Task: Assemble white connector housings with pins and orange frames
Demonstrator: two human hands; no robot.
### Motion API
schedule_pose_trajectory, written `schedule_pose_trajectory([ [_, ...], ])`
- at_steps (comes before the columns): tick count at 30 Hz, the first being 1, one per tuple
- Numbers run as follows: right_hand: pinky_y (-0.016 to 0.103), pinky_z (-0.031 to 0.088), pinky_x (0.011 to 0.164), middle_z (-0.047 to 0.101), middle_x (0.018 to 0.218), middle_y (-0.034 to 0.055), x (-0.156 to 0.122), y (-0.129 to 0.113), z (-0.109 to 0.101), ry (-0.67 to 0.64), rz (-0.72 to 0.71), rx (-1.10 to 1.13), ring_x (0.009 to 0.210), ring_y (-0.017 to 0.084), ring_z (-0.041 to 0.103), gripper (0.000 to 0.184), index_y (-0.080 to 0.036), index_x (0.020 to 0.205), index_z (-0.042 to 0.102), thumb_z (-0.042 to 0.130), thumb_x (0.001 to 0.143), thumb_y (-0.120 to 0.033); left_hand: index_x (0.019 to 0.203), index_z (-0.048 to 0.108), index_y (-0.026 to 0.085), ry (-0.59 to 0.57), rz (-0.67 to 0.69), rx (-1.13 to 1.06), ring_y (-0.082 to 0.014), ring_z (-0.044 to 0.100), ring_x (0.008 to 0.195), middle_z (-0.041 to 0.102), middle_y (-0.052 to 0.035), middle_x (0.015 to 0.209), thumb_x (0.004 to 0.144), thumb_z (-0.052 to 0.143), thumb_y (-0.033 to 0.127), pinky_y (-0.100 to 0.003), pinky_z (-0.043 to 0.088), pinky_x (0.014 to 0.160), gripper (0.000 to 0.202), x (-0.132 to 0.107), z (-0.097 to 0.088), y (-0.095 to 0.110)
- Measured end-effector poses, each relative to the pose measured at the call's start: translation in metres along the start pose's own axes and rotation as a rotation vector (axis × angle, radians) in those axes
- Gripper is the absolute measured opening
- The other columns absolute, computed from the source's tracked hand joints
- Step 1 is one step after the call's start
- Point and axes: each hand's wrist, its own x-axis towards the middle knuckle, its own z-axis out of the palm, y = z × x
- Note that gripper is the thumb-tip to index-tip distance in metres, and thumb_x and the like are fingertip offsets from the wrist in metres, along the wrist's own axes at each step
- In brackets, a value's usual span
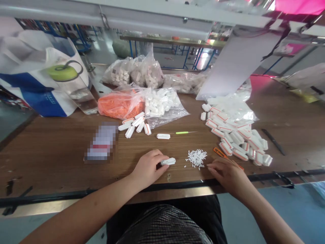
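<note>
Between the thumb and fingers of my left hand [151, 168] is a narrow white plastic piece [168, 161] with a row of small slots, held just over the table. My right hand [227, 173] rests at the right edge of a heap of tiny white pins [196, 158]. Its fingers are drawn together, and whatever is in their tips is too small to make out. Behind that hand lies an orange utility knife [219, 152], partly covered by it. Beyond my left hand are another white plastic piece [163, 136] and a yellow-green thin-tipped tool [181, 132].
White pieces with orange strips [238, 137] are piled at right, beside a black pen-like tool [273, 141]. Bags of orange parts [122, 103] and white parts [162, 101] stand behind more loose pieces. A bottle [73, 86] and a blurred-out rectangle [101, 142] are at left.
</note>
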Motion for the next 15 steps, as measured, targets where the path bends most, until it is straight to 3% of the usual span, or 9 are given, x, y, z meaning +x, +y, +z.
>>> schedule_pose_trajectory([
  [4,0.036,0.051,0.069,0.073,0.075,0.0044,-0.005,0.004,0.006,0.018,0.057,0.003,0.071,0.022,0.068,0.029,-0.025,0.070,0.071,0.051,0.087,-0.037,0.102,0.070,0.020,0.013,-0.012,-0.011,-0.0183,0.064,0.084,0.068,-0.0043,0.092,0.088,0.063,0.023,-0.036,0.055,0.079,0.016,0.000,0.000,0.000],
  [9,0.037,0.055,0.069,0.076,0.088,0.0073,-0.008,0.009,0.014,0.083,0.176,0.151,0.076,0.024,0.070,0.029,-0.025,0.081,0.076,0.055,0.083,-0.044,0.102,0.070,0.021,0.014,-0.016,-0.029,-0.0183,0.064,0.084,0.068,-0.0044,0.092,0.089,0.063,0.025,-0.036,0.055,0.077,0.016,-0.002,-0.001,-0.001],
  [15,0.035,0.053,0.061,0.070,0.069,0.0044,-0.009,0.005,0.017,0.074,0.208,0.227,0.061,0.021,0.065,0.031,-0.024,0.068,0.072,0.055,0.083,-0.045,0.102,0.070,0.020,0.010,-0.025,-0.029,-0.0178,0.064,0.080,0.067,-0.0042,0.090,0.087,0.064,0.022,-0.034,0.055,0.075,0.016,-0.001,-0.003,0.000],
])
